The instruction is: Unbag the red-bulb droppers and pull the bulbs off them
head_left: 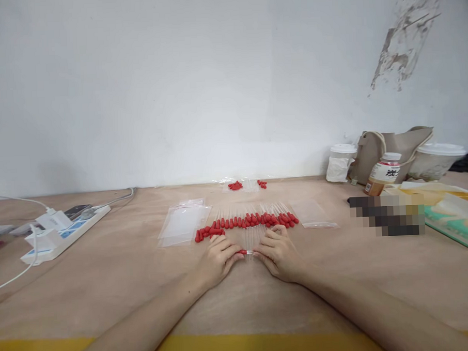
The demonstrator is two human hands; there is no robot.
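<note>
My left hand (218,259) and my right hand (278,254) rest close together on the brown table. Between their fingertips they pinch a small red-capped clear dropper (246,252). Just beyond my hands lies a row of several clear glass droppers with red rubber bulbs (251,221). A stack of clear plastic bags (184,224) lies left of the row, and another clear bag (315,216) lies to its right.
A white power strip (64,234) with plugs and cables sits far left. More red-bulb droppers (244,185) lie by the wall. At the right stand lidded cups (340,163), a bottle (383,174), a tan bag (396,150) and a green-white pack (455,220).
</note>
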